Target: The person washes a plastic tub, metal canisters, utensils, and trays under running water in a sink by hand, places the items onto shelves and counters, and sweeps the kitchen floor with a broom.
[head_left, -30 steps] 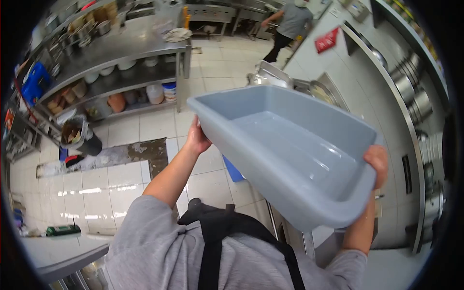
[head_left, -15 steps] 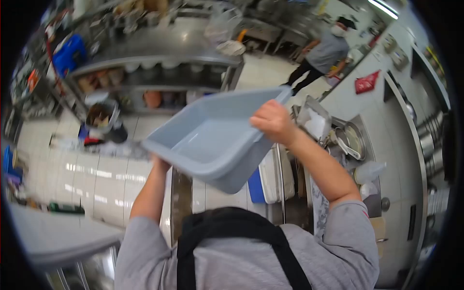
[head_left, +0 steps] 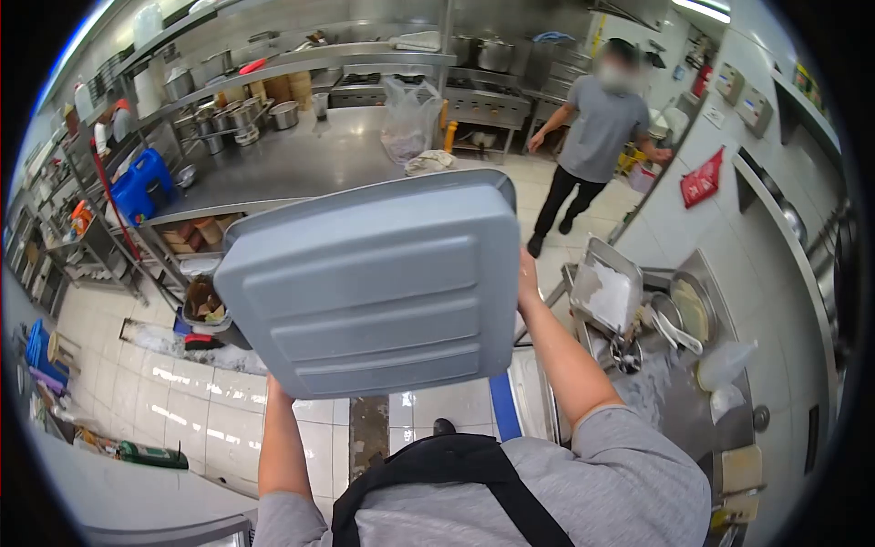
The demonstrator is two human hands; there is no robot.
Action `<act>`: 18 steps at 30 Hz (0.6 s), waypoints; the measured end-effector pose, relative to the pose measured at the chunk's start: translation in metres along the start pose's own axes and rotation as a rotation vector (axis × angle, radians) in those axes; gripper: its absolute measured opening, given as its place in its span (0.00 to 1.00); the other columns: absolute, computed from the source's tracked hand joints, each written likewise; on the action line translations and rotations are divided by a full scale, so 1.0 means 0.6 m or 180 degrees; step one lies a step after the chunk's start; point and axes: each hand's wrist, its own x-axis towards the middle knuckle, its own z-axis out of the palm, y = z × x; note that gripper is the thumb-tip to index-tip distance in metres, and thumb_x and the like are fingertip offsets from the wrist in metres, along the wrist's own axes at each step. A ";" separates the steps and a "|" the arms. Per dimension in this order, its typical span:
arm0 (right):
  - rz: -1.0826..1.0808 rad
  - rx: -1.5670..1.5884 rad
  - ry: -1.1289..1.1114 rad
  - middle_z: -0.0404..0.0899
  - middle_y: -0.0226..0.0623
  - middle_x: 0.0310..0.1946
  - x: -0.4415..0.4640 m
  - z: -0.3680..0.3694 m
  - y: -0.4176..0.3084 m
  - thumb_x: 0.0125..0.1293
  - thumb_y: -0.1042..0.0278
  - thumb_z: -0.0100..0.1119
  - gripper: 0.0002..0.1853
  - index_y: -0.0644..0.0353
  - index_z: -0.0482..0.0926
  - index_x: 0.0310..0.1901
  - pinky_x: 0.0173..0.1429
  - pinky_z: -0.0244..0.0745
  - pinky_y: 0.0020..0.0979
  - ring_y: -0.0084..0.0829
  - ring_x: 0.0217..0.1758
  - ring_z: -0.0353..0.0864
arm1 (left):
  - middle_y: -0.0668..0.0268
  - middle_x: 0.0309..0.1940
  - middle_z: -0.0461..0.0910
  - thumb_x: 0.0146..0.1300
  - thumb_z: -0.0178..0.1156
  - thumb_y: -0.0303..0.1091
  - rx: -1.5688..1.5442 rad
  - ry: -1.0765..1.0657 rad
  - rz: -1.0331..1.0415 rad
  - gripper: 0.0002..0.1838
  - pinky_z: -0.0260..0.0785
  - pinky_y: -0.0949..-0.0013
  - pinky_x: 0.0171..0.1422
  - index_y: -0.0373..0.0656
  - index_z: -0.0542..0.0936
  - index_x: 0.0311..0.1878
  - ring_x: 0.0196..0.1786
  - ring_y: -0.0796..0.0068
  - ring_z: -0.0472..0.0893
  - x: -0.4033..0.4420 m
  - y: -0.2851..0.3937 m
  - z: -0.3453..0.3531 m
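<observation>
A grey plastic tub (head_left: 374,283) is held up in front of me, its ribbed underside facing me and its opening turned away. My right hand (head_left: 528,278) grips its right side; the fingers are mostly hidden behind the tub. At the lower left corner my left hand (head_left: 279,390) supports the tub, with its fingers out of sight behind the plastic. Both arms are stretched forward over the tiled floor.
A person (head_left: 602,128) in a grey shirt stands ahead on the right. The steel worktable (head_left: 301,159) with pots lies beyond the tub. On the right, a steel counter (head_left: 670,401) carries a metal pan (head_left: 606,292) and bowls. A waste bin (head_left: 205,305) stands at left.
The tub has tipped over from showing its inside to showing its underside. Both hands have stayed on it. The person ahead has turned toward me, and my view has tilted up.
</observation>
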 end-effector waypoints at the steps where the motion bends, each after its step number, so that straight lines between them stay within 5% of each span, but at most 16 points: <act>1: 0.0533 0.0040 -0.0137 0.77 0.31 0.32 0.015 -0.012 0.022 0.68 0.68 0.44 0.12 0.65 0.75 0.45 0.36 0.71 0.24 0.22 0.32 0.74 | 0.61 0.49 0.75 0.63 0.50 0.49 -0.0403 -0.0071 -0.0104 0.28 0.71 0.66 0.51 0.37 0.68 0.58 0.48 0.65 0.77 -0.012 0.012 0.007; 5: 0.1786 0.0153 -0.0478 0.78 0.34 0.32 0.076 -0.050 0.130 0.67 0.63 0.46 0.14 0.65 0.75 0.45 0.35 0.73 0.26 0.24 0.34 0.77 | 0.64 0.42 0.78 0.65 0.50 0.41 0.0801 0.0124 0.0061 0.20 0.71 0.70 0.49 0.38 0.72 0.54 0.46 0.73 0.77 -0.057 0.064 0.046; 10: 0.3246 -0.0071 -0.1213 0.79 0.38 0.35 0.097 -0.029 0.261 0.66 0.59 0.47 0.18 0.65 0.75 0.48 0.38 0.75 0.27 0.28 0.37 0.79 | 0.62 0.45 0.78 0.65 0.50 0.42 0.0313 0.0595 -0.0404 0.19 0.71 0.66 0.51 0.38 0.74 0.51 0.46 0.69 0.78 -0.048 0.088 0.065; 18: 0.3500 0.0005 -0.1825 0.78 0.41 0.44 0.199 0.069 0.273 0.66 0.55 0.49 0.22 0.64 0.72 0.53 0.46 0.74 0.30 0.31 0.44 0.78 | 0.56 0.49 0.76 0.64 0.48 0.39 -0.1019 0.0926 -0.0181 0.19 0.70 0.60 0.56 0.35 0.72 0.53 0.51 0.62 0.76 -0.060 0.076 0.078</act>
